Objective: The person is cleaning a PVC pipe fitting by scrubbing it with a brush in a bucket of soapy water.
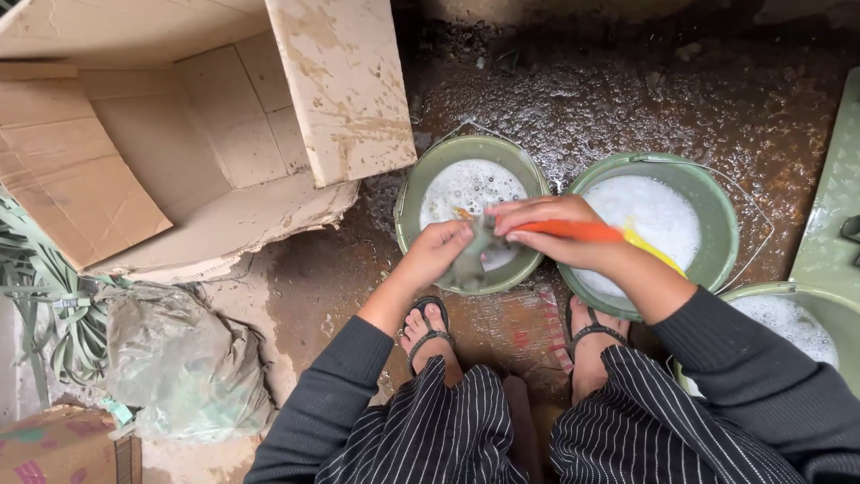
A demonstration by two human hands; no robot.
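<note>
left hand (439,251) grasps small grey muddy object (473,260) | right hand (551,231) clenched on orange-and-yellow plastic brush (596,233); long axis level, yellow end rightward of grip

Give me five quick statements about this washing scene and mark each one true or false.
1. The right hand holds an orange-handled brush. True.
2. The left hand is empty. False: it holds a small grey muddy object.
3. Both hands work over the left green bucket. True.
4. The buckets are dry. False: they hold white foam.
5. The cardboard box lies open at upper left. True.
</note>
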